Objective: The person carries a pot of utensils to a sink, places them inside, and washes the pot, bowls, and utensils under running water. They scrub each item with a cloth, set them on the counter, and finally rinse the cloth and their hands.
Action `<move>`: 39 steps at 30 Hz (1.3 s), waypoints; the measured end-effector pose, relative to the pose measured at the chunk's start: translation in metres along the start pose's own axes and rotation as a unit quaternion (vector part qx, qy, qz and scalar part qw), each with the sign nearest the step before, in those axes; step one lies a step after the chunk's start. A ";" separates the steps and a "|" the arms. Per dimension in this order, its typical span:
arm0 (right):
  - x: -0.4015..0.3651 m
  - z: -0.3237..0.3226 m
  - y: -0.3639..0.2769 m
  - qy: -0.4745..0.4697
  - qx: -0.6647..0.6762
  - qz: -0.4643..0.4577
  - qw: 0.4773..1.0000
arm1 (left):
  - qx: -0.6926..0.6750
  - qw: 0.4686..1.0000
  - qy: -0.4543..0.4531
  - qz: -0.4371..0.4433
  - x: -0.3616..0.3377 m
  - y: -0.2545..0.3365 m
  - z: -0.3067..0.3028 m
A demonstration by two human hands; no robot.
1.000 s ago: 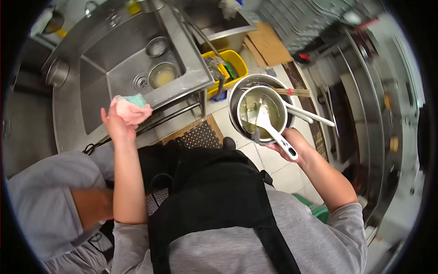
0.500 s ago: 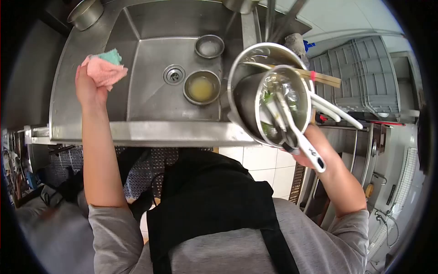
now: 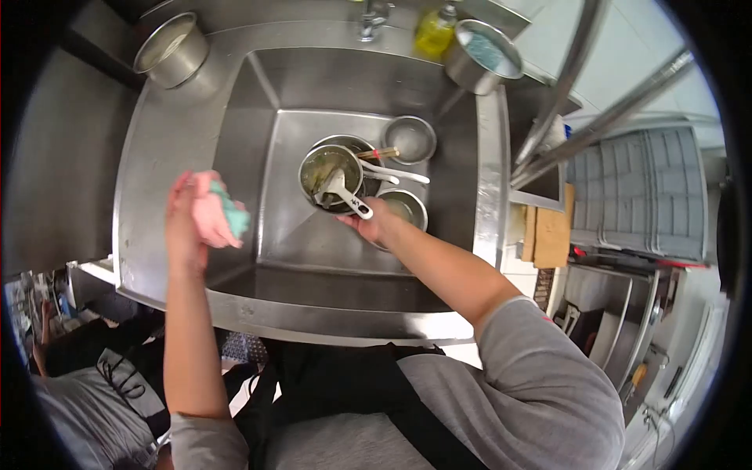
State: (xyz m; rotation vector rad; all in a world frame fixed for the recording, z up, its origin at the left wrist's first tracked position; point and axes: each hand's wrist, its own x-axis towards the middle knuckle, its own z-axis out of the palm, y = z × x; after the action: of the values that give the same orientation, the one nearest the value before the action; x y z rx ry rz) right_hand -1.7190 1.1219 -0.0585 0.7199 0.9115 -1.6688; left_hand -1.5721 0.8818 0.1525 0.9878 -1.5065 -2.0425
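Note:
My left hand (image 3: pixel 182 227) is closed around a pink cloth (image 3: pixel 210 218) and a green cloth (image 3: pixel 234 215), held over the left side of the sink. Inside the sink basin (image 3: pixel 294 247), my right hand (image 3: pixel 376 221) grips the near side of a metal pot (image 3: pixel 303 160). That pot contains a white-handled spoon (image 3: pixel 338 186) and other utensils in liquid. Behind it, a second metal pot (image 3: pixel 345 139) nests close, with white handles (image 3: pixel 403 174) and a wooden stick (image 3: pixel 384 153) sticking out rightward. My right fingers are partly hidden beneath the front pot.
Two metal bowls, one at the back right (image 3: pixel 432 133) and one partly behind my right wrist (image 3: pixel 421 210), sit in the sink. A metal pot (image 3: pixel 186 59), a faucet (image 3: pixel 368 23), yellow soap bottle (image 3: pixel 435 33) and another pot (image 3: pixel 470 76) stand around the rim. Grey crates (image 3: pixel 638 192) are right.
My right hand has brought the pots and utensils from over the sink's right front edge leftward into the basin. My left hand still holds the cloths. The camera view has shifted.

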 end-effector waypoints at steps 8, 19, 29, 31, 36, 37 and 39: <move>0.102 -0.007 0.028 -0.017 0.065 -0.068 0.995 | -0.001 0.992 0.008 -0.128 0.005 -0.063 0.010; -0.065 0.139 -0.228 0.214 -0.878 -0.348 0.249 | -0.102 0.960 -0.183 -0.184 0.104 -0.017 -0.005; 0.020 0.132 -0.242 0.417 -0.714 -0.473 0.305 | -0.095 0.941 -0.240 -0.218 0.117 -0.045 0.045; 0.014 0.130 -0.202 0.397 -0.663 -0.518 0.367 | -0.160 0.930 -0.245 -0.221 0.133 -0.063 0.079; -0.003 0.157 -0.138 0.070 -0.412 -0.555 0.719 | -0.322 0.892 -0.278 -0.150 0.170 -0.092 0.170; -0.014 0.162 -0.136 0.038 -0.327 -0.516 0.791 | -0.302 0.909 -0.269 -0.100 0.169 -0.097 0.183; -0.014 0.158 -0.138 0.138 -0.391 -0.573 0.707 | -0.269 0.918 -0.251 -0.148 0.160 -0.101 0.206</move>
State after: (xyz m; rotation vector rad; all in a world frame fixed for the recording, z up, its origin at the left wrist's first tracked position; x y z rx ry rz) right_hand -1.8510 1.0165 0.0658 -0.3540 2.4177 -1.8549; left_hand -1.8236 0.9381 0.0439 0.5097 -0.9150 -2.8737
